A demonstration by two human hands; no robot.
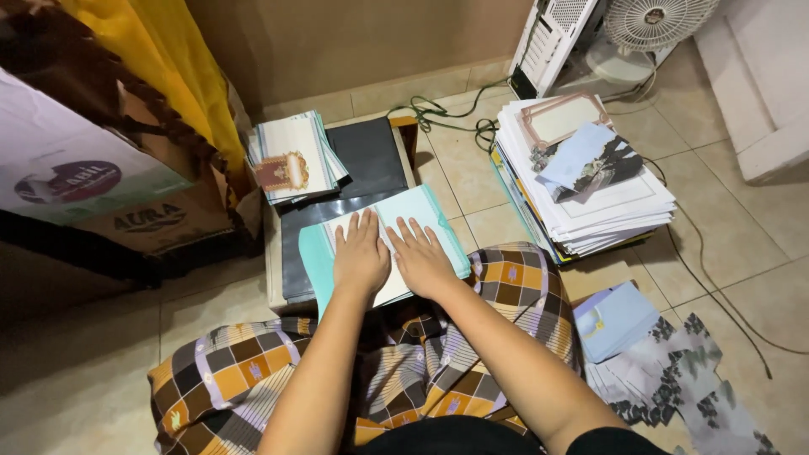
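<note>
My left hand (360, 255) and my right hand (421, 257) lie flat, side by side, palms down on a white sheet inside a teal folder (438, 221). The fingers of both are spread and hold nothing. The folder rests on a low board covered in black plastic (371, 160), in front of my crossed legs in a checked brown and orange cloth (244, 371). A small stack of printed cards with a gold and red emblem (293, 157) lies at the board's far left corner.
A tall stack of papers and cards (590, 181) sits on the tiled floor at the right. Light blue envelopes (613, 318) and patterned grey sheets (674, 379) lie near my right knee. A cardboard box (93, 168), yellow curtain (168, 50), fan (657, 21) and cables (447, 109) surround.
</note>
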